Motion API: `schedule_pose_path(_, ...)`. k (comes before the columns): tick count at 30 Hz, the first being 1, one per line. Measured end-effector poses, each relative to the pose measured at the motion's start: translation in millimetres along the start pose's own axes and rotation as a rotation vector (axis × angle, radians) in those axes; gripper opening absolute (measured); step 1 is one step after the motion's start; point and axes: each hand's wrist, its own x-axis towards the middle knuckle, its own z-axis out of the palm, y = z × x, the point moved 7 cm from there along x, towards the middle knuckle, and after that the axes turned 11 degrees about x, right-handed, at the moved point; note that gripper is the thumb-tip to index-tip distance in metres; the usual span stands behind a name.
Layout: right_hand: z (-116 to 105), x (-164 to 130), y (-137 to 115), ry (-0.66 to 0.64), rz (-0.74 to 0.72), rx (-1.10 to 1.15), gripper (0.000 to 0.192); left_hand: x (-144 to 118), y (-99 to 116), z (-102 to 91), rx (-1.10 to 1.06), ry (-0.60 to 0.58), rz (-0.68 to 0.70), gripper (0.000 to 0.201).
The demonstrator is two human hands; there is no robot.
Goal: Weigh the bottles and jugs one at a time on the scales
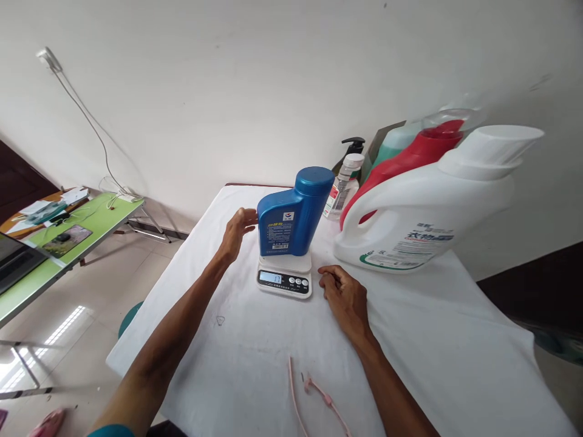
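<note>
A blue plastic bottle (294, 213) with a round blue cap stands upright on a small white digital scale (285, 276) on the white-covered table (237, 340). The scale's display is lit. My left hand (237, 232) is raised at the bottle's left side, fingers apart, fingertips at or just off its edge; contact is unclear. My right hand (342, 292) rests on the cloth just right of the scale, fingers loosely curled, holding nothing.
A big white detergent jug (428, 212), a red jug (410, 161), a green bottle (394, 142) and a clear pump bottle (344, 185) stand behind at the right. A pink cord (314, 391) lies near the front edge. A green side table (59, 243) is at left.
</note>
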Motion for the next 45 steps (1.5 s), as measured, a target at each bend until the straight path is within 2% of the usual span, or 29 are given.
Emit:
schedule_pose_path(3, -1, -1, -1, 0.009, 0.007, -0.004, 0.037, -9, -39, -21.8, 0.055, 0.169, -0.121, 0.069)
schedule_pose_path(5, -1, -1, -1, 0.013, 0.01, -0.002, 0.037, -15, -51, -27.7, 0.106, 0.18, -0.104, 0.065)
schedule_pose_path(7, -1, 0, -2, 0.016, 0.001, -0.003, 0.036, -19, -56, -28.3, 0.122, 0.131, -0.081, 0.063)
schedule_pose_path(12, -1, 1, -1, 0.019, -0.012, -0.006, 0.035, -17, -54, -26.9, 0.14, 0.059, -0.084, 0.062)
schedule_pose_path(22, -1, 0, -1, 0.026, 0.002, -0.003, 0.033, -14, -54, -24.1, 0.195, 0.068, -0.068, 0.058)
schedule_pose_path(33, -1, 0, -1, 0.026, 0.017, 0.005, 0.032, -15, -51, -20.8, 0.205, 0.037, -0.075, 0.043)
schedule_pose_path(45, 0, -1, -7, 0.027, -0.003, -0.022, 0.033, -13, -55, -21.0, 0.204, 0.041, -0.06, 0.044)
